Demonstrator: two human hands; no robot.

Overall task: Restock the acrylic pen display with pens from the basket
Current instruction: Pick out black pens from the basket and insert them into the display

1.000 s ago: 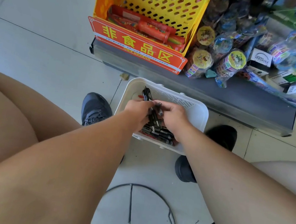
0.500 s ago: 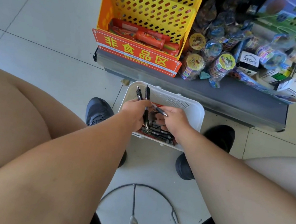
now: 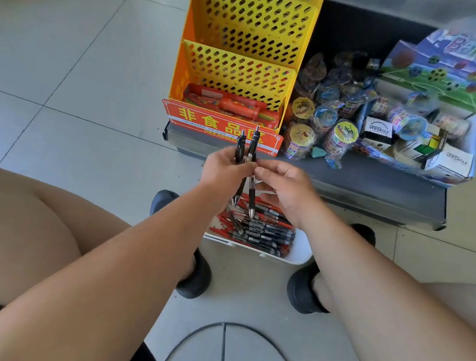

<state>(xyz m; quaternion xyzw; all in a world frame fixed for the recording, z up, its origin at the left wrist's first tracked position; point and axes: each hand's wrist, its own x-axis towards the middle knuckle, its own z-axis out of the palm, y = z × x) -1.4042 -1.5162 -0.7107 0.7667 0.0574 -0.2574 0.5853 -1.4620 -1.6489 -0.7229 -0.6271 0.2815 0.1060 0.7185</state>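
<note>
A white basket (image 3: 302, 249) sits on the floor between my feet, holding several black and red pens (image 3: 260, 228). My left hand (image 3: 226, 169) is raised above it, closed around a few black pens (image 3: 246, 163) held upright, tips pointing down. My right hand (image 3: 287, 190) is beside it, fingertips pinching the shaft of one of those pens. No acrylic pen display is in view.
A yellow perforated rack (image 3: 242, 44) with a red sign (image 3: 222, 126) stands on a low grey shelf (image 3: 366, 188). Wrapped toy rolls (image 3: 328, 125) and boxes (image 3: 423, 144) fill the shelf to the right. My dark shoes (image 3: 196, 278) flank the basket.
Both hands have lifted out of the basket with the black pens, rising toward the rack. The camera has tilted up, showing more of the shelf.
</note>
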